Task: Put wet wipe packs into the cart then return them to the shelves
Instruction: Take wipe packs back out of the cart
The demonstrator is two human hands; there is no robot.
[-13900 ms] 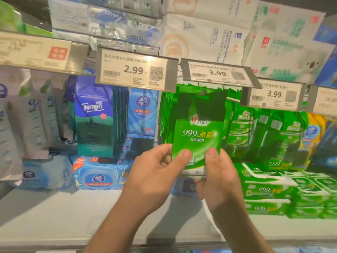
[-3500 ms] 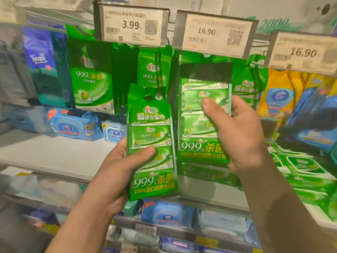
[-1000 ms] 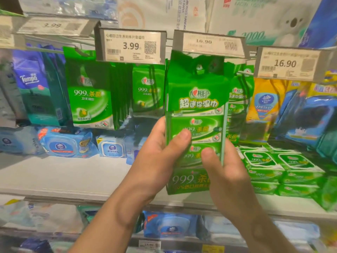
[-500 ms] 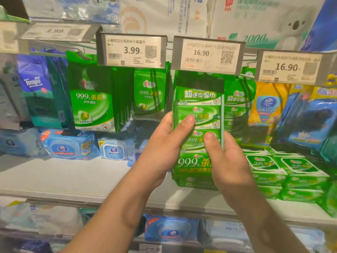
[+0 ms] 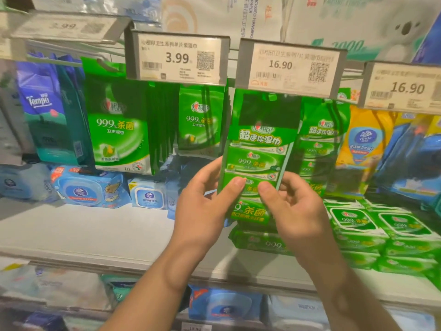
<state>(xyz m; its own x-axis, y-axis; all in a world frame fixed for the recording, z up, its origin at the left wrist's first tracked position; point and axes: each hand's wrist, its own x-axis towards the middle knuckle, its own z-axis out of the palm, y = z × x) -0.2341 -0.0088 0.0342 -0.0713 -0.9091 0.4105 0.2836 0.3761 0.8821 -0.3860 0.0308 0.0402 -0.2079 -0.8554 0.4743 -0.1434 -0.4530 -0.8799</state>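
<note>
We hold a long green wipe pack point(image 5: 256, 161) up with both hands. Our left hand point(image 5: 205, 206) pinches its left side, and our right hand point(image 5: 293, 211) pinches its right side. Both thumbs press on the front. The top of the pack is right under the 16.90 price tag point(image 5: 290, 66). We think we hold it this way so its top can go back on the hook. We cannot see the hook itself. More green packs point(image 5: 319, 144) hang just behind. Below is a white shelf point(image 5: 95, 232) with blue wipe tubs point(image 5: 88, 187). We are in a shop aisle.
</note>
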